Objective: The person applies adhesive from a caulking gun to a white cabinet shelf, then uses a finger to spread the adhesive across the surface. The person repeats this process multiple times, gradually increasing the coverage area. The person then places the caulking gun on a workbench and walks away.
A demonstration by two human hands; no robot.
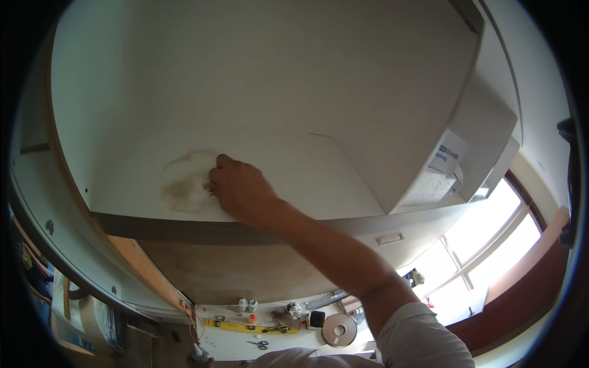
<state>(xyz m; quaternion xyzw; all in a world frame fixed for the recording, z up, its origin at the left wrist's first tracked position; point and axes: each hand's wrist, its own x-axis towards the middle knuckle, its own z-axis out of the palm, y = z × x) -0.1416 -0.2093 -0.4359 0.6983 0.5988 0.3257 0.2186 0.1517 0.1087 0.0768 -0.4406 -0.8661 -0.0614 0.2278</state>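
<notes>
Blue print is carried by a pale packet (453, 146), seen in the open compartment (494, 118) well to the right of the right hand (244, 191); a darker block and fainter lines are made out, too small to be read clearly. Below and to the right of the hand, a small pale label, likewise illegible, is borne by a round brown coil (347, 337).

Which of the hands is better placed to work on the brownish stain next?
Probably the right hand: it reaches the stain, while the left hand barely shows, low down beside a nozzled container.
</notes>
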